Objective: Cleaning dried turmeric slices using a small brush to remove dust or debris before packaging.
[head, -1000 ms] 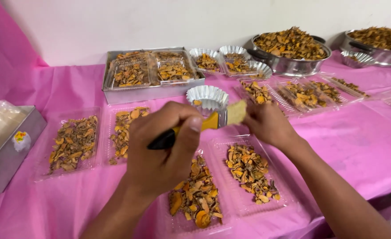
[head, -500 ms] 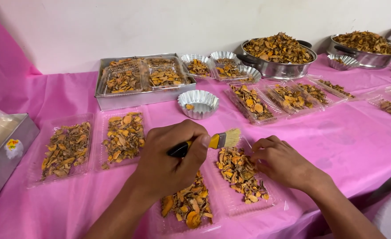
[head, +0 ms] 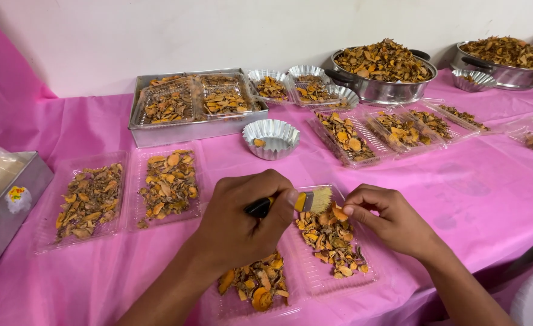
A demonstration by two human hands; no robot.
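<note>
My left hand (head: 242, 226) grips a small brush (head: 305, 201) with a black handle, yellow ferrule and pale bristles. My right hand (head: 390, 217) pinches an orange dried slice (head: 339, 212) right against the bristles. Both hands hover over a clear plastic tray (head: 339, 274) of orange-brown dried slices on the pink tablecloth. A second clear tray of slices (head: 255, 291) lies partly under my left wrist.
Two filled clear trays (head: 91, 199) (head: 168, 183) lie at left, beside a metal box (head: 4, 205). A fluted foil cup (head: 271, 137), a steel tray (head: 195, 108), more clear trays (head: 393, 130) and two steel pans (head: 382, 69) (head: 503, 60) stand behind.
Both hands have come down from in front of the foil cup to the near tray. The right hand, flat on the table half a second ago, now pinches a slice at the bristles.
</note>
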